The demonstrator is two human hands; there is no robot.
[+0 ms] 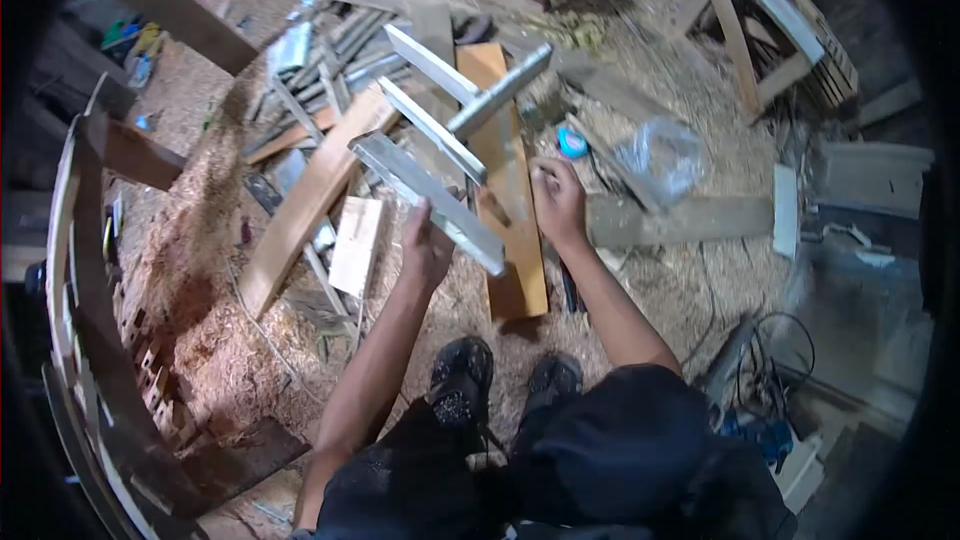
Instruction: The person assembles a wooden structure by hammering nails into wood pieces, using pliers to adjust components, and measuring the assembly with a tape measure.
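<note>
My left hand (427, 252) is closed around the near pale board (432, 202) of a wooden frame, thumb on its upper face. Behind it in the same frame are two slimmer white boards (430, 130) and a crosspiece (500, 90), tilted over the floor. A long orange-brown plank (520, 275) lies under the frame, pointing away from my feet. To the right of that plank, my right hand (560, 202) has its fingers curled in; I cannot tell what they hold. A blue tape measure (572, 143) lies just beyond this hand.
Wood shavings (230, 360) cover the floor. Planks and offcuts (310, 210) pile up on the left and ahead. A clear plastic bag (660, 158) lies beyond a grey board (680, 220) on the right. Wooden furniture frames (735, 30) stand far right. A cable (790, 325) and a blue tool (760, 435) sit near my right leg.
</note>
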